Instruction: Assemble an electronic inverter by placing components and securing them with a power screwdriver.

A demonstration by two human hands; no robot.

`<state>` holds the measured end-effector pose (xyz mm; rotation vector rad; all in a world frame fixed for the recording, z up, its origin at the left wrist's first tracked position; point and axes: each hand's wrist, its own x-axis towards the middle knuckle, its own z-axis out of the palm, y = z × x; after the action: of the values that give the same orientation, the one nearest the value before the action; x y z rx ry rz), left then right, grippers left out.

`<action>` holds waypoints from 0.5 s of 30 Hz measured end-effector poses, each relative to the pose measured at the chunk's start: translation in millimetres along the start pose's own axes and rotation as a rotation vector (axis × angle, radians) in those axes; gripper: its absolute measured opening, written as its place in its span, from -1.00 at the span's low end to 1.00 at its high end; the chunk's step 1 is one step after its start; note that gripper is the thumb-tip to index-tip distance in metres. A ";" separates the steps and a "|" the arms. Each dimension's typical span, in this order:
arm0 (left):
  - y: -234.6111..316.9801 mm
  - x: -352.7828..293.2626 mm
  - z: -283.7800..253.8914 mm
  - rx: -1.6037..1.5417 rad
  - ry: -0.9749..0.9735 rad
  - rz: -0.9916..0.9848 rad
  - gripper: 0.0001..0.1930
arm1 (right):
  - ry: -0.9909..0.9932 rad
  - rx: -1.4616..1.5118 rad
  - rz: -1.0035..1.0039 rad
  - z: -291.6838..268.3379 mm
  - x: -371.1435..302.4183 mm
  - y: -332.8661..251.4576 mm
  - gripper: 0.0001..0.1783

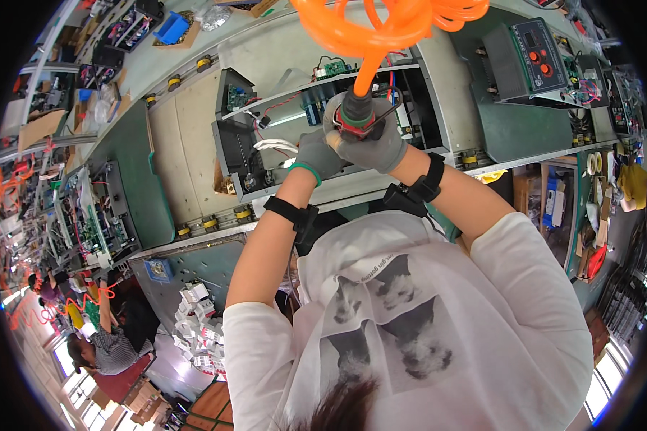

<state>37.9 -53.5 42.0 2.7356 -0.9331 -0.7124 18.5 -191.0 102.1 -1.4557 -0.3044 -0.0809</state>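
The open metal chassis (433, 115) contains a green circuit board (239, 98) and white wires (277, 146). Over it, the right hand (378, 148) clamps its grip round a hose-fed power tool (358, 111); the adjacent left hand's (318, 156) grip I cannot tell.

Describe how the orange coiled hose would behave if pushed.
The orange coiled hose would probably flex and spring back, given its loose loops. Its smooth, glossy surface might feel slippery. A sideways push could also tug the tool, since the hose runs down to its top end.
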 end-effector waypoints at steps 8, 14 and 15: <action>7.4 0.9 -15.9 -0.080 -0.043 -0.059 -0.63 | 0.024 -0.024 0.037 -2.1 -1.1 -3.1 -0.77; 0.0 4.6 -6.4 -0.134 -0.055 -0.117 -0.49 | -0.026 0.050 0.099 0.5 -3.4 -6.5 -0.67; 0.9 5.9 -6.3 -0.153 -0.086 -0.174 -0.45 | 0.010 0.086 0.117 2.7 -3.4 -9.7 -0.66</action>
<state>44.5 -57.8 45.4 2.6904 -0.6311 -0.8991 12.5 -189.9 110.8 -1.3845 -0.2110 0.0195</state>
